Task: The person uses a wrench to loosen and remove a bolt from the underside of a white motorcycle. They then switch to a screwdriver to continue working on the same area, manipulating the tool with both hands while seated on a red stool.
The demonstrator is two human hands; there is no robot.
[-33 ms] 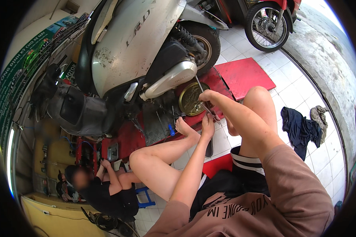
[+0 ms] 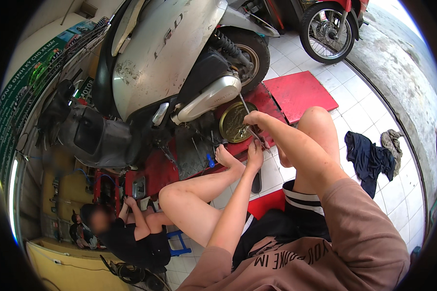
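A long thin metal rod (image 2: 243,101) runs from the end of the silver scooter's (image 2: 209,99) engine cover (image 2: 218,97) down to my hands. My right hand (image 2: 254,119) is closed around its middle part. Just below, my left hand (image 2: 255,153) is closed at the rod's lower end, where a dark brownish piece shows by the fingers; its kind I cannot make out. Behind my right hand lies a round gold-coloured pan (image 2: 233,127), partly covered by the hand and rod. Whether the rod's upper tip touches the cover is too small to tell.
The scooter stands on a red lift platform (image 2: 301,97). A blue-handled tool (image 2: 210,161) lies near my bare foot. Dark cloths (image 2: 369,157) lie on the tiled floor at right. Another person (image 2: 131,233) sits on a blue stool at lower left. A red motorbike's wheel (image 2: 328,31) stands behind.
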